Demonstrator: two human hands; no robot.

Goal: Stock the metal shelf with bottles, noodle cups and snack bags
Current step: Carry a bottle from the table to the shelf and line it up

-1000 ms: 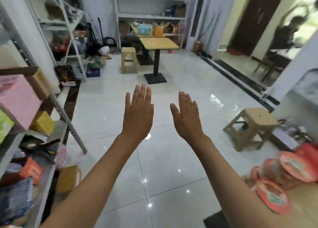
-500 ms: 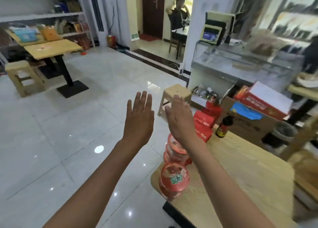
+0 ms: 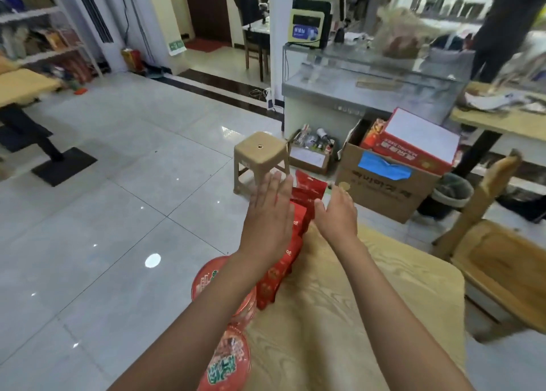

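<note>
Head view. The camera has swung right since a second ago: the open tiled floor that filled the frame has given way to the light wood-grain bench (image 3: pixel 339 302), now spread across the lower right. Both hands were raised flat and empty throughout the turn and remain so. The left hand (image 3: pixel 270 213) is spread flat, palm down, above the red foil snack bags (image 3: pixel 283 254). The right hand (image 3: pixel 336 216) sits at its 3 o'clock, fingers extended and holding nothing.

The snack bags lie in a row along the bench's left edge. The red-lidded noodle cups (image 3: pixel 227 358) stand at 7 o'clock from the bags, at the near left corner. A tan plastic stool (image 3: pixel 260 154) stands on the floor at 12 o'clock from the hands, a brown cardboard carton (image 3: pixel 384 183) at 2 o'clock.

Judgement: the stock is now within reach; a pickup has not yet begun. The metal shelf is out of frame.
</note>
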